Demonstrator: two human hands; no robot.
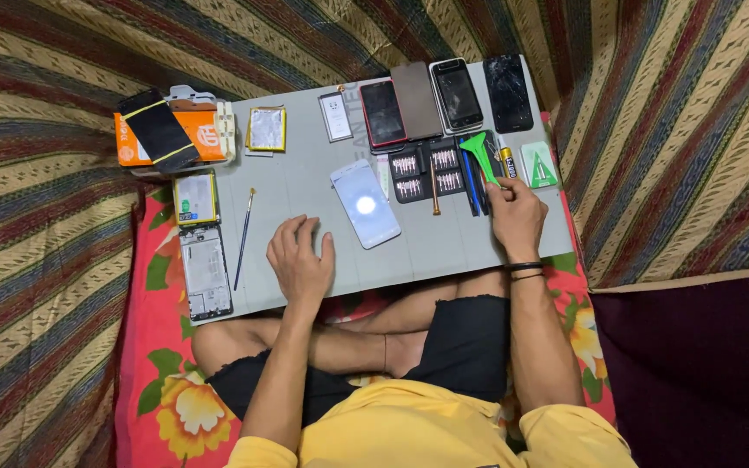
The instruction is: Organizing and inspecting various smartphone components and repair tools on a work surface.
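I see the grey board (305, 186) on my lap, full of phones and small tools. My left hand (301, 260) lies flat and open near the front edge, holding nothing. My right hand (515, 217) pinches a green pry tool (481, 152) near the right edge. A quick pull could knock the bit set (431, 172). The middle has room.
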